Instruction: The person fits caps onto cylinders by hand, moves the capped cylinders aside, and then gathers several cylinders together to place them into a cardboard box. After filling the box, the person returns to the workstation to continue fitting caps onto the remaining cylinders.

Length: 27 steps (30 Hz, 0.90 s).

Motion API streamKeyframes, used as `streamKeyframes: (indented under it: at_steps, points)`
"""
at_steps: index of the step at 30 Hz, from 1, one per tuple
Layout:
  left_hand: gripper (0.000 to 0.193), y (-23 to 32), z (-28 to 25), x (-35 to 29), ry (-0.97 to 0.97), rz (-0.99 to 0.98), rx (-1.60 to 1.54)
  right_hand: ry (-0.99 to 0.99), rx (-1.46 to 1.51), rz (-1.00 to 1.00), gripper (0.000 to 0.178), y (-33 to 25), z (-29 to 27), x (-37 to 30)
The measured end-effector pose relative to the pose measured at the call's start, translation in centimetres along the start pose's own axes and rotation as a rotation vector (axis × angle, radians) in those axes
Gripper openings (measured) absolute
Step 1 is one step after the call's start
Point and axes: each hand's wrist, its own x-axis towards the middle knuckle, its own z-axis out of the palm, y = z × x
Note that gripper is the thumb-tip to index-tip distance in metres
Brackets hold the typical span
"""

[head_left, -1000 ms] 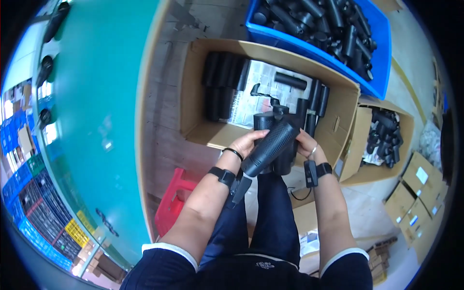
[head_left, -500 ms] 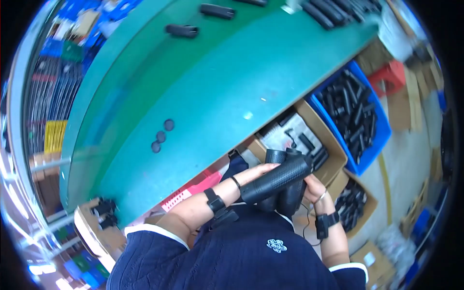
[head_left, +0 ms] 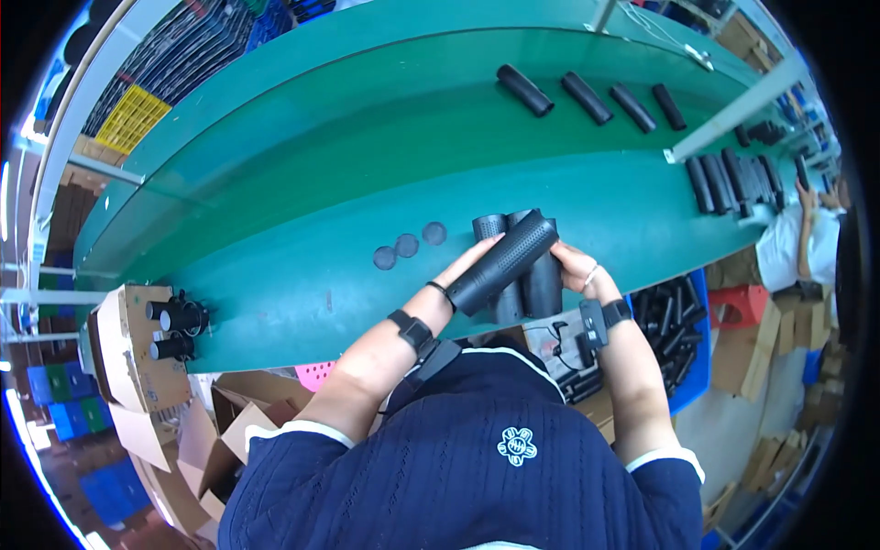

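Between my two hands is a bundle of black cylindrical tubes (head_left: pixel 506 266) with perforated surfaces, held over the near part of a green work surface (head_left: pixel 302 316). One tube lies slantwise on top of the others. My left hand (head_left: pixel 472 257) is closed against the bundle's left side, its fingers partly hidden by the tubes. On the right side, my right hand (head_left: pixel 576 266) grips the bundle, thumb side showing. Left of the bundle, three flat dark discs (head_left: pixel 407 245) lie in a slanting row on the surface.
Several black tubes (head_left: pixel 587 98) lie spaced out on the far green strip. More tubes (head_left: pixel 724 183) stand side by side at the right, near another person's arm (head_left: pixel 807 225). A blue crate (head_left: pixel 698 390) of black parts sits below right; a cardboard box (head_left: pixel 128 353) stands left.
The tube bundle in my hands has moved from above the open boxes up over the green surface. My view has swung, showing more of the surface's right end.
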Motion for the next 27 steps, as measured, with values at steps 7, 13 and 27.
streamKeyframes:
  at_steps: [7, 13, 27]
  points:
    - [0.036, 2.0, -4.4, 1.4, 0.028, 0.07, -0.077, 0.067, -0.224, 0.042, 0.054, -4.7, 1.0, 5.8]
    - [0.052, 0.8, -7.2, -0.2, 0.199, 0.0, -0.172, 0.18, -0.483, 0.036, 0.089, -5.7, 0.1, 6.4]
    - [0.082, -0.3, -7.7, -1.1, 0.667, 0.191, 0.474, 0.603, -1.15, -0.266, 0.092, -5.0, -6.2, 6.6]
